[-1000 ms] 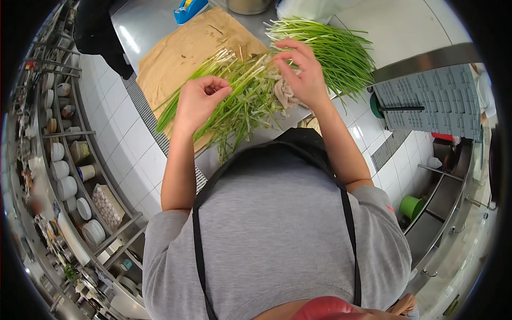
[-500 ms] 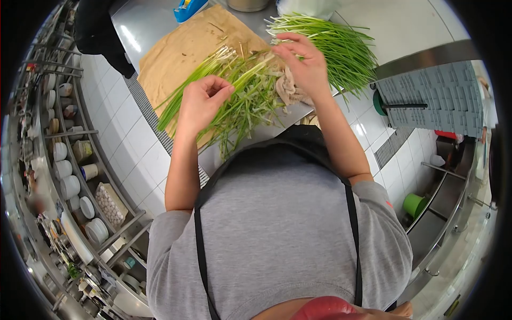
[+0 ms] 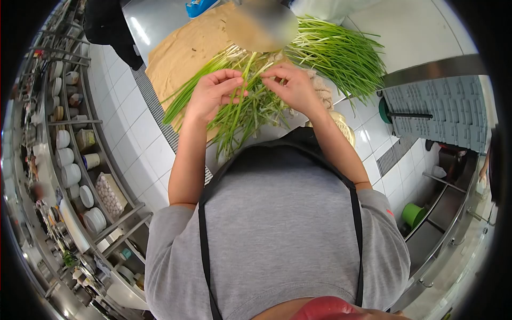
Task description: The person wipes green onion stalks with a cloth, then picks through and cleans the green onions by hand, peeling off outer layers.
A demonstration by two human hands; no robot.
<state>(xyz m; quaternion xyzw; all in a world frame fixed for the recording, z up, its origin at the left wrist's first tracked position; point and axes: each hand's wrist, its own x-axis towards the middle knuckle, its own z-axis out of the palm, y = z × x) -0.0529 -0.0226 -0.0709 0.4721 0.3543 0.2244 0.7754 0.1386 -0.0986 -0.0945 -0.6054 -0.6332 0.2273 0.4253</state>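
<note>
My left hand (image 3: 212,96) is closed, thumb and fingers pinching thin green stalks (image 3: 231,113) that hang below it. To its right, my right hand (image 3: 292,89) has thumb and fingertips brought together near the upper part of the stalks; what it pinches is too small to make out. Beneath both hands, a loose pile of green stalks and pale, stripped leaves (image 3: 261,109) lies on brown paper (image 3: 178,58). A larger neat bunch of long green stalks (image 3: 344,61) is at the upper right. A crumpled beige cloth (image 3: 321,92) sits beside my right hand.
A blurred round shape (image 3: 261,24) covers part of the paper's top. A blue object (image 3: 200,6) and a whitish plastic bag (image 3: 322,8) are at the table's far side. Shelves with white bowls (image 3: 71,175) line the left. A person in black (image 3: 112,26) stands at the upper left.
My right hand has moved down and left, close to my left hand, and its fingers have drawn together. The blurred round shape has come in at the top.
</note>
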